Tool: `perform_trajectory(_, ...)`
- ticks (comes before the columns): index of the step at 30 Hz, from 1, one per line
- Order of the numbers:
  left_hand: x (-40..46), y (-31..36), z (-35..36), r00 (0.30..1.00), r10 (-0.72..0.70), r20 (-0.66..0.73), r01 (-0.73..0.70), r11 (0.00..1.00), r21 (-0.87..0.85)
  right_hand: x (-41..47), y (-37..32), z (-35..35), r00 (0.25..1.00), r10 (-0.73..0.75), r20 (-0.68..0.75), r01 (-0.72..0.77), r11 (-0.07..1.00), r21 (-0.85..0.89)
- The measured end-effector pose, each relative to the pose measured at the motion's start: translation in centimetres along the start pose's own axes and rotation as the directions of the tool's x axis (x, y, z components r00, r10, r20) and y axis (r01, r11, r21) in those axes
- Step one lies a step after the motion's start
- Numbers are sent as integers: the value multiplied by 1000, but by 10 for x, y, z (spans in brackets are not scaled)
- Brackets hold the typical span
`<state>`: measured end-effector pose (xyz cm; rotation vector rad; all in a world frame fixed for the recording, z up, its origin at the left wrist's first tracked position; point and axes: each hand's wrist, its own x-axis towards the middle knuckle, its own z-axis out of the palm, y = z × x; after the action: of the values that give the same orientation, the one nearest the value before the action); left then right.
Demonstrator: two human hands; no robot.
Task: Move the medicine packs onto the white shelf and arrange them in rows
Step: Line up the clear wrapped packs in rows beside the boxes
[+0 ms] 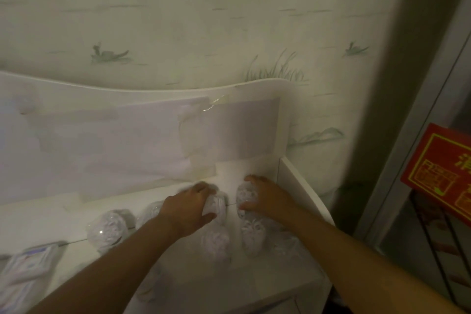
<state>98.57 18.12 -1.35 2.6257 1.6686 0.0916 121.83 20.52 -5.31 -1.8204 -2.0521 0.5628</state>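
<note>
Placing step: left hand [190,202] grips pack [216,205], right hand [265,197] grips second pack [246,197], far right on shelf [303,181]. Next: release, align with near packs [214,242].

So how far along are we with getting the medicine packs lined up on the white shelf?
Partly done. Several clear plastic packs of white pills already sit on the white shelf, including one at the left and two nearer ones. In hand: the left hand grips one pack and the right hand another, at the back. Left: flat white packets lie at the far left, and the rows look loose.
</note>
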Motion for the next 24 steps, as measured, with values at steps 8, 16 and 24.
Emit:
perform_trajectory(8, -24, 20, -22, 997, 74, 27, -68, 980, -187, -37, 4, -16, 994, -98, -53, 91, 989, -114)
perform_trajectory(16, -38, 15, 0, 927, 138, 348, -85, 983, -163, -76, -24, -6, 947, -315, 65, 322, 920, -224)
perform_trajectory(24, -34, 16, 9, 956, 77, 283, -27, 984, -177, -74, -11, -11, 967, -163, 194, 213, 937, -278)
